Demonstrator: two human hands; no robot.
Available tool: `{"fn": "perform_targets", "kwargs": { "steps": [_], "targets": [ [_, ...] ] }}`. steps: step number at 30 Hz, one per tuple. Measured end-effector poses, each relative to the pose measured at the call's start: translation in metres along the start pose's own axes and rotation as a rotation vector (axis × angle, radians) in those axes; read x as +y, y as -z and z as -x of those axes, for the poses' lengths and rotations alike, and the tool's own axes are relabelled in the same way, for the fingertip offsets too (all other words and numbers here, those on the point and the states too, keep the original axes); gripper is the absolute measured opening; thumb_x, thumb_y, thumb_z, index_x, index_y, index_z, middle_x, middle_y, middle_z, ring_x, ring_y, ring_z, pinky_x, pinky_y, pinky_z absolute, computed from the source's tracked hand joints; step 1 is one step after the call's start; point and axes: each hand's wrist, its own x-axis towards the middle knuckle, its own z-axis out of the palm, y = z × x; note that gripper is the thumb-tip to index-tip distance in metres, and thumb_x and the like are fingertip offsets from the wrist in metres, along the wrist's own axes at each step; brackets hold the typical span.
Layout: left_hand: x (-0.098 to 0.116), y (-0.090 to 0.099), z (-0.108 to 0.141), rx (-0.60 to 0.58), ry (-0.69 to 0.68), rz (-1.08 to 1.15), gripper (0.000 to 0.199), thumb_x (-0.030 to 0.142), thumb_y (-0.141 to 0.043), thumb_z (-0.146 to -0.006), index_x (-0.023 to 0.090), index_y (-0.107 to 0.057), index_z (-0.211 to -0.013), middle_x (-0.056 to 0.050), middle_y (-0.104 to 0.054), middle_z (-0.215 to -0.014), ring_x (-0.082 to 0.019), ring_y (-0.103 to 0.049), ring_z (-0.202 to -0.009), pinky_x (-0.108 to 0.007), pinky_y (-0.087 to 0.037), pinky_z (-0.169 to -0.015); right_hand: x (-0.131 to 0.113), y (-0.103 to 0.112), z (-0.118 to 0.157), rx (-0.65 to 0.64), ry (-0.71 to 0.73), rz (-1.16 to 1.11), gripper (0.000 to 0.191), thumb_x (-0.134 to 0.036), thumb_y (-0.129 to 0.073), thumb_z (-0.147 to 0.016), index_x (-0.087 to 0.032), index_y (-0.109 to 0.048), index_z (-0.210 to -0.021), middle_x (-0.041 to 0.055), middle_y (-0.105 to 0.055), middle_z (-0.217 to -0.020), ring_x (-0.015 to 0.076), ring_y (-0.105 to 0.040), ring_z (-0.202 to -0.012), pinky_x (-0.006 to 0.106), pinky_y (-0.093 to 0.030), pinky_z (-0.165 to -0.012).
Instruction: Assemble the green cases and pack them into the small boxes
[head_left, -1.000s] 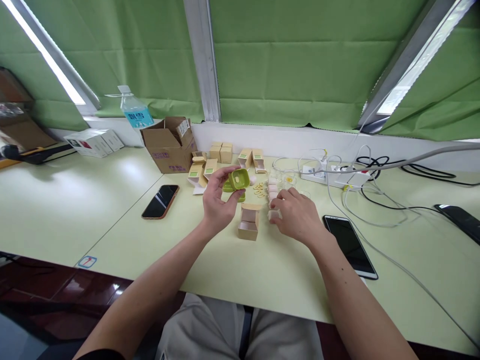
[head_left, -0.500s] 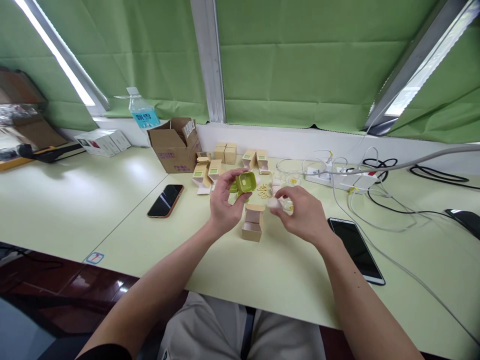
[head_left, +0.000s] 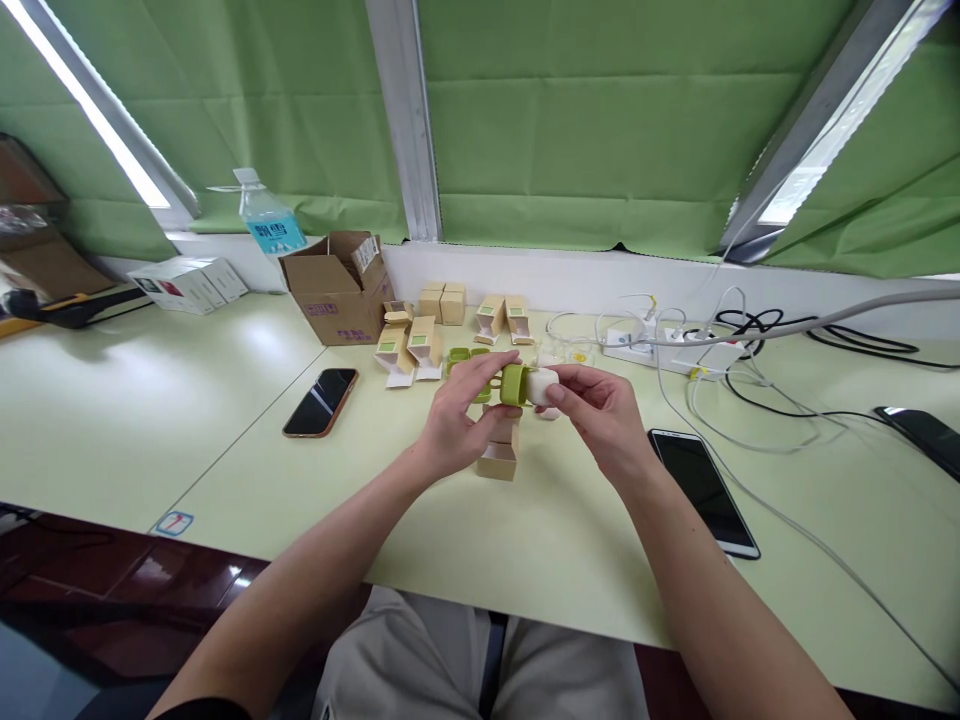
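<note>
My left hand is closed on a small green case cover that looks soft and hollow, its opening turned right. At that opening is a small white rounded case, pinched between the thumb and fingers of my right hand. The two pieces meet; how far the white one sits inside cannot be told. Below them a small open cardboard box stands on the table. More green covers lie behind my left hand.
Small open cardboard boxes and a larger carton stand behind. A phone lies left, another phone right. White cables run from a power strip across the right side. A water bottle stands behind the carton.
My right hand has moved left with the white case, up to the green cover. The cover has turned so its opening faces right. The view has shifted slightly.
</note>
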Motion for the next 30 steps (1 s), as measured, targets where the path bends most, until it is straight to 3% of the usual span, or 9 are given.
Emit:
{"fn": "perform_targets", "kwargs": {
  "steps": [14, 21, 30],
  "targets": [
    [0.002, 0.003, 0.000, -0.051, -0.026, -0.065, 0.054, 0.017, -0.074, -0.097, 0.027, -0.067, -0.149, -0.013, -0.076, -0.140, -0.030, -0.072, -0.132, -0.047, -0.060, -0.109, -0.001, 0.001, 0.001, -0.030, -0.002, 0.040, 0.041, -0.056, -0.099, -0.075, -0.021, -0.089, -0.093, 0.0052, -0.081, -0.083, 0.0180, -0.071, -0.070, 0.035, -0.062, -0.070],
    [0.010, 0.005, -0.005, -0.104, -0.051, -0.111, 0.050, 0.014, -0.069, -0.096, 0.025, -0.067, -0.145, -0.011, -0.080, -0.134, -0.030, -0.073, -0.129, -0.047, -0.057, -0.108, 0.003, -0.002, 0.002, 0.014, -0.001, 0.021, 0.041, -0.055, -0.100, -0.074, -0.021, -0.089, -0.093, 0.0058, -0.083, -0.085, 0.0191, -0.072, -0.070, 0.037, -0.065, -0.069],
    [0.008, 0.000, -0.004, -0.055, -0.120, -0.196, 0.051, 0.011, -0.067, -0.093, 0.025, -0.067, -0.141, -0.011, -0.081, -0.130, -0.030, -0.075, -0.124, -0.046, -0.055, -0.101, 0.007, -0.007, 0.003, 0.100, -0.011, -0.026, 0.041, -0.054, -0.101, -0.071, -0.020, -0.089, -0.093, 0.0051, -0.084, -0.084, 0.0196, -0.075, -0.073, 0.036, -0.067, -0.071]
  ]
}}
